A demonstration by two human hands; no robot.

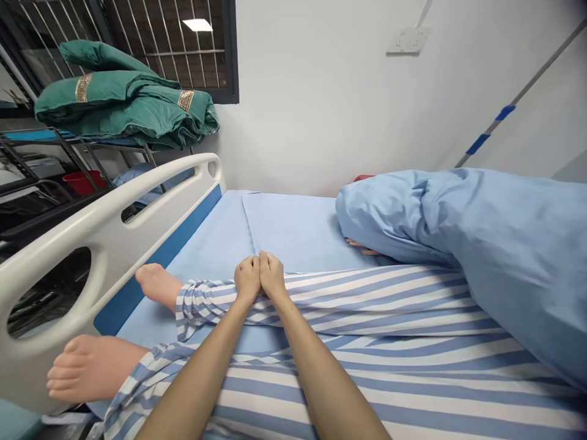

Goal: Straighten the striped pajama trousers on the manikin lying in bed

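Observation:
My left hand [247,275] and my right hand [271,272] press side by side on the far leg, around the shin. Their fingers are curled over the far side of the striped trouser leg [358,299], and the fingertips are hidden. The legs belong to a lying figure that looks like a nursing manikin. Its far foot [158,284] and near foot [92,370] are bare and point to the left. The near trouser leg [367,391] runs beneath my forearms. A light blue quilt [499,244] is bunched over the upper body, and a hand [362,246] shows under its edge.
A white bed footboard [101,214] with cut-out holes stands at the left, close to the feet. Light blue sheet [293,226] covers the mattress. Folded green bedding [128,101] lies on a rack beneath a barred window. A red bucket [84,182] sits lower behind the footboard.

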